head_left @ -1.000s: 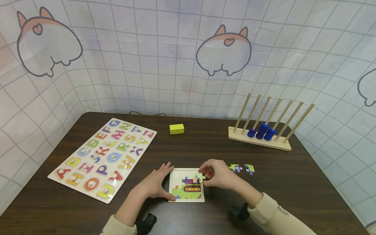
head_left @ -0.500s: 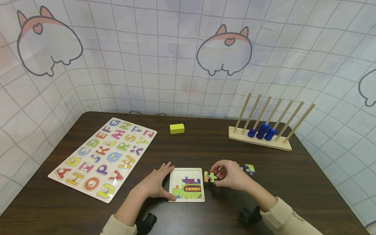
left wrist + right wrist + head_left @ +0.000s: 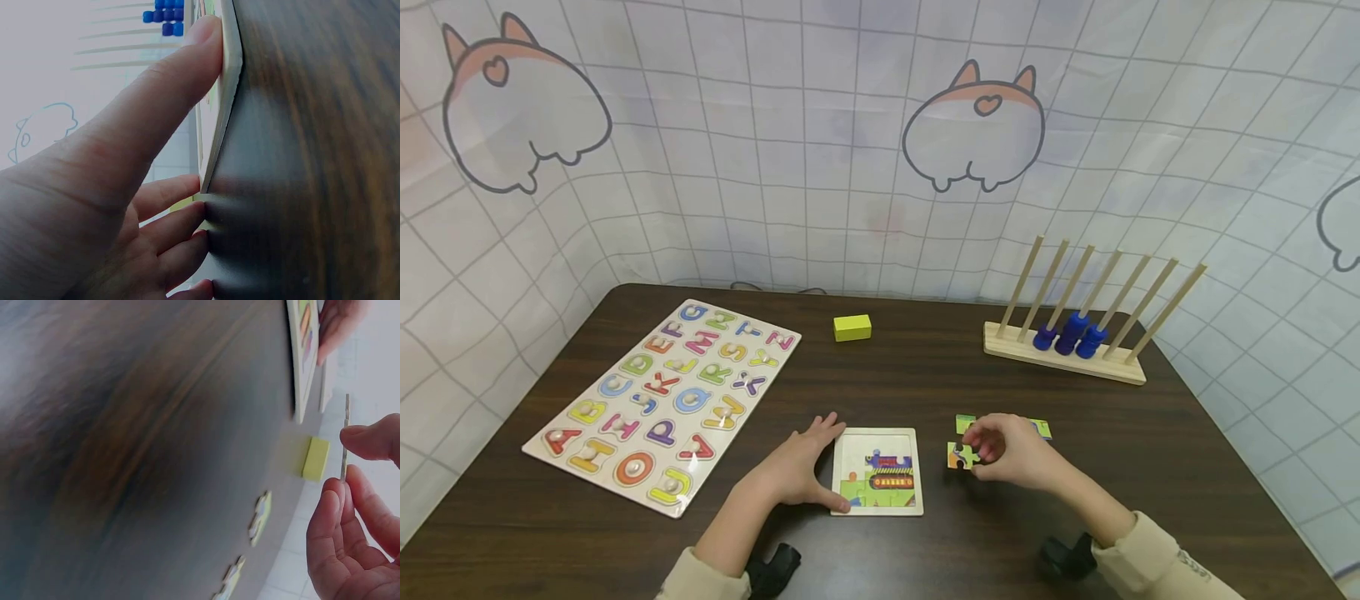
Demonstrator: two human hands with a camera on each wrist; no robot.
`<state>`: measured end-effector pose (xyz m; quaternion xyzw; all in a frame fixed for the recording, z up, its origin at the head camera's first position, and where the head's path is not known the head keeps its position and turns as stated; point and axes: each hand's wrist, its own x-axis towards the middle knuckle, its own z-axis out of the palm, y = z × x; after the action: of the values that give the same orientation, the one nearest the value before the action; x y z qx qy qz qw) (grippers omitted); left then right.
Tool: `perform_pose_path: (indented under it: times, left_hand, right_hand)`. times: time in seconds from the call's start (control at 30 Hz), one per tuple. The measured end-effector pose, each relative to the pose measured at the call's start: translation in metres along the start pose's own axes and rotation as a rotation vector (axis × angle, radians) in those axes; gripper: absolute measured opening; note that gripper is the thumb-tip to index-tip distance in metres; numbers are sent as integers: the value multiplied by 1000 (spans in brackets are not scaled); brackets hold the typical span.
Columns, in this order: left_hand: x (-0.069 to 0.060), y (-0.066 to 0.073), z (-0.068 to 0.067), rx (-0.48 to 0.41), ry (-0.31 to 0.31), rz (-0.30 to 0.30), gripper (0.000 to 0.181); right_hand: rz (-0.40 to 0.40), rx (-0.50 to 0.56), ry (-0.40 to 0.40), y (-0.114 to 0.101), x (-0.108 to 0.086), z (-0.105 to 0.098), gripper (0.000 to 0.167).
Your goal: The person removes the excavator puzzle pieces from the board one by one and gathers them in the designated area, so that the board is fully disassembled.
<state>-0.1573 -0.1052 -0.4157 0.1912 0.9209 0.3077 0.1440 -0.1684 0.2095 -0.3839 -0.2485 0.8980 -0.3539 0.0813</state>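
Note:
My right hand (image 3: 1021, 452) pinches a jigsaw piece (image 3: 958, 456) by its right side, just off the table. In the right wrist view that piece (image 3: 347, 409) appears edge-on between thumb and fingers. To its left lies a square wooden puzzle tray (image 3: 918, 475), partly filled with pieces showing a blue, red and yellow vehicle on green. My left hand (image 3: 797, 467) rests at the tray's left side, fingers spread and fairly straight, with the thumb on the lower left corner. Two loose jigsaw pieces, one green (image 3: 965, 424) and one yellow-blue (image 3: 1041, 428), lie partly hidden behind my right hand.
A large alphabet peg board (image 3: 662, 400) lies on the left of the dark table (image 3: 895, 383). Near the back edge sits a yellow block (image 3: 852, 327). At the back right stands a wooden peg rack (image 3: 1060, 362) with blue beads. A grid-patterned cloth hangs behind.
My right hand has moved right, carrying the jigsaw piece from above the tray's upper right corner to beside the loose pieces. The left hand and tray have stayed in place.

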Motion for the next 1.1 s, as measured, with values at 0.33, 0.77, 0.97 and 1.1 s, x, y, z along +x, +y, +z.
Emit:
perform_pose_path:
  times: [0.33,0.77,0.97,1.1]
  left_hand:
    - [0,0,0,-1,0,-1,103]
    - [0,-1,1,1,-8,-28,103]
    - [-1,0,1,-4,-11,-43,103]
    - [-2,-2,1,-4,-5,-37,103]
  right_hand:
    - [35,3,-10,13,-2,-3,25]
    - [74,-22,-22,27,5,4,24]
    - [86,-38,-32,28,6,4,25]
    - [85,-46,-42,27,7,5,25]
